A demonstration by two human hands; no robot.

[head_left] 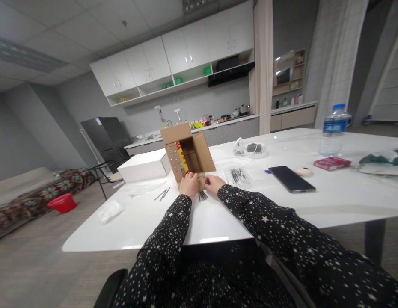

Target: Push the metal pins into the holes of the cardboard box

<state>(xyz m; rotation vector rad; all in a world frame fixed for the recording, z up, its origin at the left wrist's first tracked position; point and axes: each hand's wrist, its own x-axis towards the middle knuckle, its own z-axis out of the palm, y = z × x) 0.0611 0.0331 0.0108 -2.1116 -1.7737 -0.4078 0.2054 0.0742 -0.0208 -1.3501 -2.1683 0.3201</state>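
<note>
An open cardboard box [173, 160] stands tilted in front of me, its inside facing me and a red-and-yellow strip along its left panel. My left hand [189, 185] has its fingers bent over the lower front flap [202, 181] of this box. At the flap's right edge, my right hand [215, 184] is closed in a pinch; whatever is between its fingertips is too small to make out. Several thin metal rods [203, 196] lie just below the flap, between my wrists. More such rods [162, 194] rest on the table to the left.
On the white table [128, 231] are a white box [143, 166], crumpled tissue [109, 211], a clear case with dark small parts [236, 176], a phone [292, 179], a white corded device [249, 148], a pink box [332, 163] and a water bottle [334, 130].
</note>
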